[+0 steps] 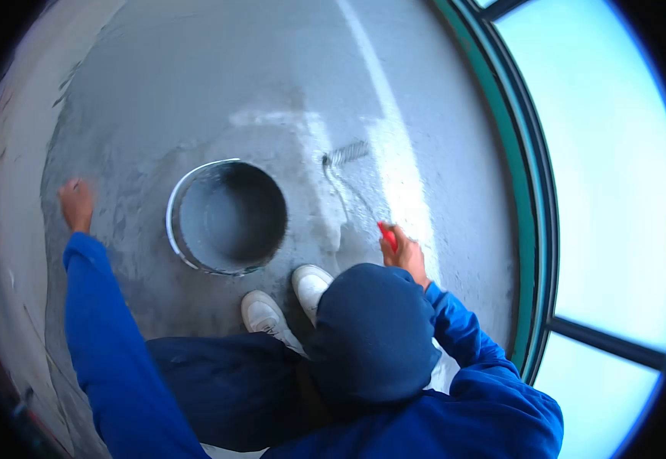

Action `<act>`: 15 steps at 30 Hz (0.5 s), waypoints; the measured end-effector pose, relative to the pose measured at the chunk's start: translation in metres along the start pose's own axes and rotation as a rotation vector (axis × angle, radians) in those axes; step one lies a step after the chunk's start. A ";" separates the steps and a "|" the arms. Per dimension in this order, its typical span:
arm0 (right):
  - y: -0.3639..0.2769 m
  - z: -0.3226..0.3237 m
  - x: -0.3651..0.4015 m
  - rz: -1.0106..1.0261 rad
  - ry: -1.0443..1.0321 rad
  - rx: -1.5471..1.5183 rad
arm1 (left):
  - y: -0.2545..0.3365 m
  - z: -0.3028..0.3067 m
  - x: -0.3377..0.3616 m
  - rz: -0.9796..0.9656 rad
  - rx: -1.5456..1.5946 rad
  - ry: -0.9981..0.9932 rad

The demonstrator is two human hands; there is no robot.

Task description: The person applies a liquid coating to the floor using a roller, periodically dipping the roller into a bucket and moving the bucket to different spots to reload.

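Observation:
My right hand (406,254) is closed around the red handle of a paint roller (347,153). Its thin bent rod runs up and left to a narrow, grey, streaked roller head on the wet-looking floor. Off to the left, my left hand (78,205) is curled into a fist above the floor; its fingertips are blurred, and anything inside is hidden. Between my hands stands a dark round bucket (233,216) with grey inside and a pale wire handle lying along its left rim. Neither hand touches the bucket.
The grey floor (180,84) has glossy patches and bright reflections. A green-edged window frame (520,176) curves along the right. A paler strip (23,145) borders the left. White shoes (266,312) stand just below the bucket, beside a dark rounded cloth shape (371,336).

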State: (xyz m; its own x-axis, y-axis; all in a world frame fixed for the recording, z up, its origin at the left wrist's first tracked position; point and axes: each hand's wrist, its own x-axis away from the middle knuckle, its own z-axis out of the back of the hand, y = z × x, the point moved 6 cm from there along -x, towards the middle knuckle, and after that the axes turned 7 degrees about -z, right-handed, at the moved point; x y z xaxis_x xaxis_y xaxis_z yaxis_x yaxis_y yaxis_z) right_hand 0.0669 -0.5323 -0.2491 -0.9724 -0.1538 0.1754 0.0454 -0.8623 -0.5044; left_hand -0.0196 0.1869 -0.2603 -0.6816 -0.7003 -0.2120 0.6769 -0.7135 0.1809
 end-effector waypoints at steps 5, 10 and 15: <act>0.083 0.034 0.152 -0.158 -0.061 0.044 | 0.025 -0.015 -0.009 0.012 0.053 -0.074; 0.139 0.052 0.260 -0.336 0.049 -0.034 | 0.045 -0.034 -0.009 0.041 0.271 -0.145; 0.141 0.057 0.228 -0.321 0.067 0.083 | 0.043 -0.056 -0.023 -0.076 0.148 -0.118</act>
State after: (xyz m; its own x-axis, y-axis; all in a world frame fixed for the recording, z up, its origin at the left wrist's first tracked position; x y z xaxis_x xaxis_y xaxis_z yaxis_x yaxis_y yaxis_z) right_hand -0.1356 -0.7168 -0.2321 -0.9529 0.1616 0.2568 -0.2497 -0.8985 -0.3611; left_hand 0.0403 0.1733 -0.3011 -0.7628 -0.6358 -0.1181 0.5800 -0.7534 0.3100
